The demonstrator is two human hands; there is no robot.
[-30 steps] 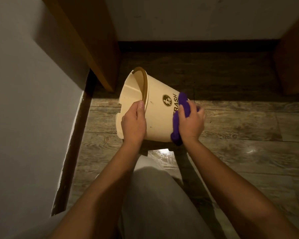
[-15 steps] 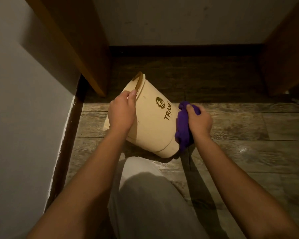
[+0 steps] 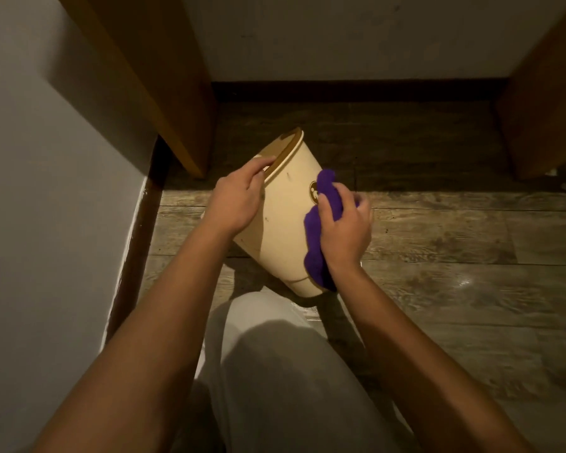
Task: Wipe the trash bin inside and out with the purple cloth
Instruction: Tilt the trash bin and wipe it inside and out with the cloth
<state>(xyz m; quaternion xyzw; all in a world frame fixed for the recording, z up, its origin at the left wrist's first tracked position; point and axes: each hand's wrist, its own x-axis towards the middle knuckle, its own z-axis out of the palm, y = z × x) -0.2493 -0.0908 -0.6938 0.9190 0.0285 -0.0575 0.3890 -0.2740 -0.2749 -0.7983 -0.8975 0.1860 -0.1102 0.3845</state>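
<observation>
Left hand point(image 3: 234, 202) was clamped on the rim, tilting the trash bin point(image 3: 285, 220) to expose its side; right hand point(image 3: 343, 227) gripped the purple cloth point(image 3: 317, 230) against the outer wall.

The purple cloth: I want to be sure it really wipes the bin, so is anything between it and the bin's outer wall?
Nothing visible. The right hand presses the purple cloth straight onto the tilted trash bin, partly covering its logo. The left hand grips the rim, clear of the cloth.
</observation>
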